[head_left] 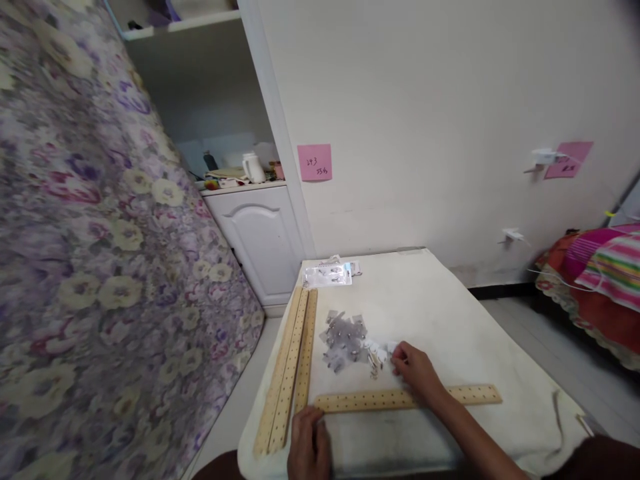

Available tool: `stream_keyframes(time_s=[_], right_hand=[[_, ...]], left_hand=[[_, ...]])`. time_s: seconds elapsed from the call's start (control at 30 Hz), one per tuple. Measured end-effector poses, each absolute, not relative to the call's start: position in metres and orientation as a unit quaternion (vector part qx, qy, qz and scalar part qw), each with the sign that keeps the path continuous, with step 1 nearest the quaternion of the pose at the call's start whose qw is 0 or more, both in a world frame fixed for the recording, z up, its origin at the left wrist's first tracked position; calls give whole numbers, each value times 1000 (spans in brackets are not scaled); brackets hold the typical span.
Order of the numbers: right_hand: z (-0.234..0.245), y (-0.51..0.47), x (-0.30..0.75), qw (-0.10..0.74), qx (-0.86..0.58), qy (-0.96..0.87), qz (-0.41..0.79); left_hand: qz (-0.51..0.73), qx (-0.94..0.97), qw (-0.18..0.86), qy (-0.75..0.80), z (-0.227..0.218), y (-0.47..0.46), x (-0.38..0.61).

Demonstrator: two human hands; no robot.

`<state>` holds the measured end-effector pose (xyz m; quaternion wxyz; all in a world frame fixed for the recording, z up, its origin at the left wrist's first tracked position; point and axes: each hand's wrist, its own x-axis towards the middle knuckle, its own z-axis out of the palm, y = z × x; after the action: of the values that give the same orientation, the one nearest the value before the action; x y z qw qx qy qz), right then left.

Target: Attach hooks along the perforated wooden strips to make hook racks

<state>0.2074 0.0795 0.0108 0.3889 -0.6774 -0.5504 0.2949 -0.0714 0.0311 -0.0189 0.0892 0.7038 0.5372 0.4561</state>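
A pale wooden strip with rows of holes lies crosswise near the front of the table. My left hand is curled at its left end, fingertips against the wood. Above the strip, my right hand is closed in a pinch beside some small whitish pieces; what lies between its fingertips is too small to make out. Just left of those pieces is a little heap of light-coloured, slim parts. A spread of small grey clear packets, with tiny dark parts in them, lies farther left.
Several more perforated strips lie lengthwise along the left side of the white-covered table. Clear blister packaging rests at the far left corner. A floral curtain hangs to the left, and a wall stands behind the table.
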Motion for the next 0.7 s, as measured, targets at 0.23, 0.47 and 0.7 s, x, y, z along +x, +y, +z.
stream_keyframes(time_s=[0.23, 0.47, 0.7], right_hand=[[36, 70, 205, 427, -619, -588, 297], [66, 44, 171, 374, -511, -676, 376], [63, 29, 142, 388, -478, -648, 448]], left_hand=[[474, 659, 195, 550, 9, 26, -62], [447, 595, 403, 533, 59, 17, -9], [449, 525, 531, 490, 50, 22, 1]])
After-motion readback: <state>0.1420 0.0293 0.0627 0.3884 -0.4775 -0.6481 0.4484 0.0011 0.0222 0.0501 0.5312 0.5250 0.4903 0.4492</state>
